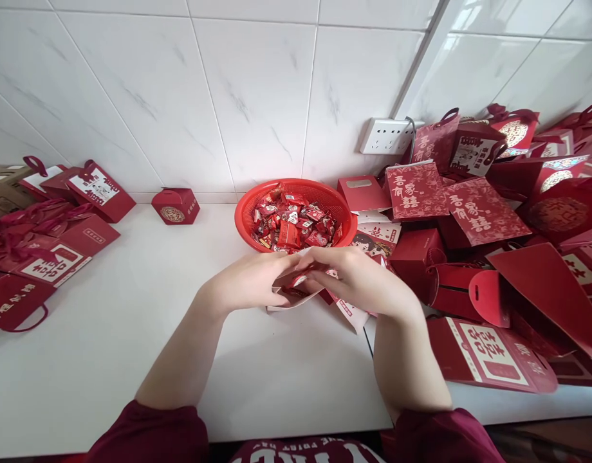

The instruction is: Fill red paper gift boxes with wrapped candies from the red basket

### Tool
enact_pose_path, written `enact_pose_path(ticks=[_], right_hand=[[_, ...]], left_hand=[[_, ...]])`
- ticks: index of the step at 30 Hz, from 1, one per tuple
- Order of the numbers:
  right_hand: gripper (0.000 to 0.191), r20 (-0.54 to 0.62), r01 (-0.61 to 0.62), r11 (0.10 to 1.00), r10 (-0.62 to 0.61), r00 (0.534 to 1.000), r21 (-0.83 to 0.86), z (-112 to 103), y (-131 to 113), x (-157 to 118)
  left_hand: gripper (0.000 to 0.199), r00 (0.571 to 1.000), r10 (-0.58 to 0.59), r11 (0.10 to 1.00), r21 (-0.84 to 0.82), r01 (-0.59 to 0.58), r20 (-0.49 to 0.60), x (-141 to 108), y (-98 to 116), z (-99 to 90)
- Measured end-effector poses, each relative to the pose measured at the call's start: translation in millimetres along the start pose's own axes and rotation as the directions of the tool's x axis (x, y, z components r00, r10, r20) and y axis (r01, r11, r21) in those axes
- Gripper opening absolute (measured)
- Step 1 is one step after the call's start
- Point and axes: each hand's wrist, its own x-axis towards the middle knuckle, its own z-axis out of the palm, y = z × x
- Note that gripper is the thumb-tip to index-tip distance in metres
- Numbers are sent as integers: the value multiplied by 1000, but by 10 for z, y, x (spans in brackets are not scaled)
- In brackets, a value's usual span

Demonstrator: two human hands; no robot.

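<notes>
A small open gift box point(296, 302) stands on the white table just in front of the red plastic basket point(242, 222). My left hand point(250, 281) is closed on the box's left side, thumb near the front and fingers behind. From the right, my right hand point(349, 273) reaches over the opening, its fingers bent inside around a red-and-white wrapped candy point(300, 280). The fingertips are partly hidden by the box wall. Many wrapped candies point(289, 233) in red and dark wrappers fill the basket behind my hands.
Red gift boxes and bags point(484, 283) lie in a large heap on the right, some flat. More red boxes point(59, 244) with ribbons stand at the left edge. One small red box point(175, 206) sits by the tiled wall, which carries a socket strip point(385, 136).
</notes>
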Motion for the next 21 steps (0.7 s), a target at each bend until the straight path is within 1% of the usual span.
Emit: enact_pose_path(ticks=[1,3,4,6,7,8,9,11,13,15,16,18,20,21], right_hand=[[21,-13,-6,1000,6,1000,-2,5,11,14],[19,-107,-13,1000,11,994,-18,-34,42,5],[18,-178,-28,999,20,984,-39,-75,62,-18],[16,-321,-92,991,58,945,-94,-175,105,-89],[15,-367,-130,984,78,927,-118,-224,126,-128],[15,-388,-161,977,96,916,-137,-267,147,-165],[14,-386,-182,972,111,916,-151,-301,167,-195],[15,-343,-200,964,131,930,-175,-340,205,-230],[16,-307,-223,953,153,939,-206,-347,251,-230],[16,-295,-283,926,206,933,-249,-333,315,-203],[16,-293,-322,906,240,926,-274,-319,354,-184],[19,-284,-396,858,311,907,-328,-274,443,-134],[23,-272,-451,807,369,889,-381,-204,530,-67],[25,-268,-470,785,390,881,-404,-158,568,-25]], left_hand=[[25,1000,13,1000,13,-13,-7,1,-3,-15],[27,999,45,999,10,-45,0,-4,-9,-43],[31,998,68,998,-8,-68,11,-8,-13,-53],[37,991,128,991,-52,-127,27,-14,-23,-63],[36,987,158,986,-65,-156,23,-17,-26,-65],[35,983,181,981,-66,-180,7,-18,-27,-67],[34,980,195,979,-58,-196,-23,-21,-24,-69],[31,976,195,979,-36,-200,-100,-33,-11,-82],[29,967,163,985,-31,-172,-194,-55,-6,-109],[28,950,106,992,-36,-122,-293,-74,-46,-142],[27,939,67,995,-41,-86,-338,-75,-95,-155],[28,913,-28,998,-60,4,-406,-44,-259,-165],[32,897,-128,991,-78,105,-422,41,-495,-138],[35,899,-165,986,-76,147,-405,100,-624,-111]])
